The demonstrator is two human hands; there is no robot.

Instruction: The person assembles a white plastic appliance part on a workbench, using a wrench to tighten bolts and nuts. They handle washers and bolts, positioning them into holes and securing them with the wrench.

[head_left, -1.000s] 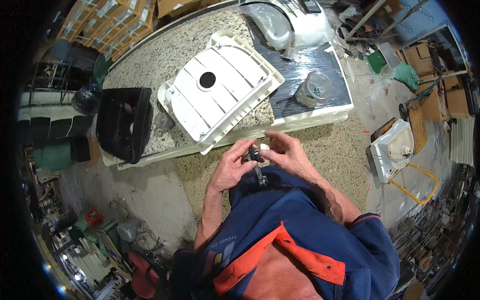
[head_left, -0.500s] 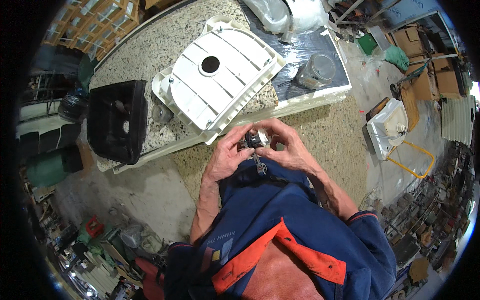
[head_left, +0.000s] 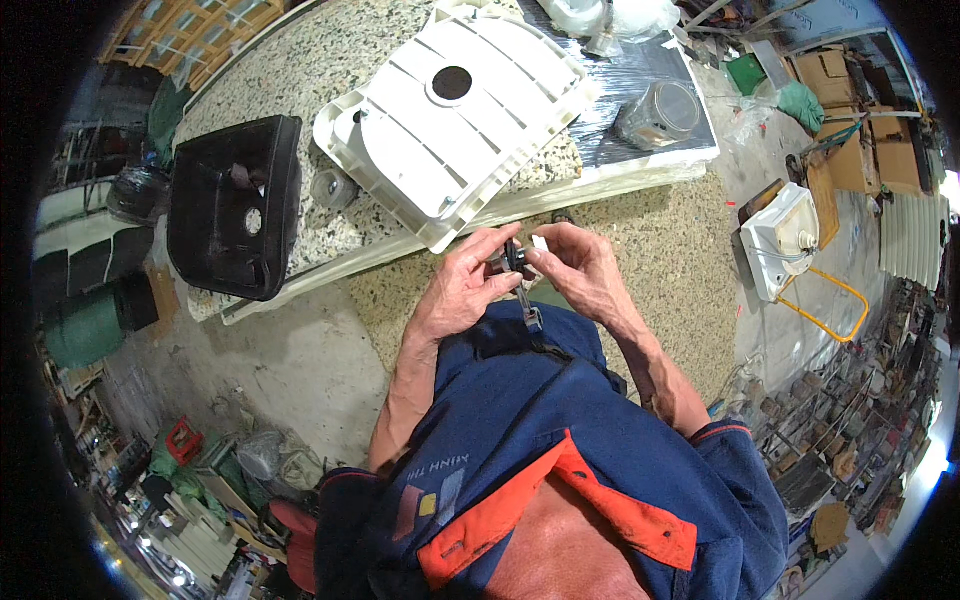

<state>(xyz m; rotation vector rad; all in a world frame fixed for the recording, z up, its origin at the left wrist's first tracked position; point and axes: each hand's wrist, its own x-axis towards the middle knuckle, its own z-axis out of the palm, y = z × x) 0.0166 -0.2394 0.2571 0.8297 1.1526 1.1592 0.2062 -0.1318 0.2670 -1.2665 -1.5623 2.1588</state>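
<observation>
In front of my waist, close to the table's near edge, my left hand [head_left: 463, 287] is closed round a small round fitting [head_left: 512, 258] of black and shiny metal parts. The fingers hide much of it. My right hand [head_left: 585, 272] is at the fitting's right side, pinching a small white piece [head_left: 540, 243] between thumb and fingers. Whether the white piece touches the fitting I cannot tell. Beyond the hands, a white ribbed basin [head_left: 470, 120] lies upside down on the speckled table [head_left: 250, 95], its round hole facing up.
A black basin [head_left: 283, 205] lies at the table's left, with a small clear jar [head_left: 333, 188] beside it. A clear container [head_left: 668, 112] stands on the dark wrapped slab at right. On the floor at right are a white sink [head_left: 778, 240] and a yellow tubular frame [head_left: 850, 300].
My right hand has drawn slightly back to the right, and the white piece has come away from the fitting's face with it. The whole view has shifted a little.
</observation>
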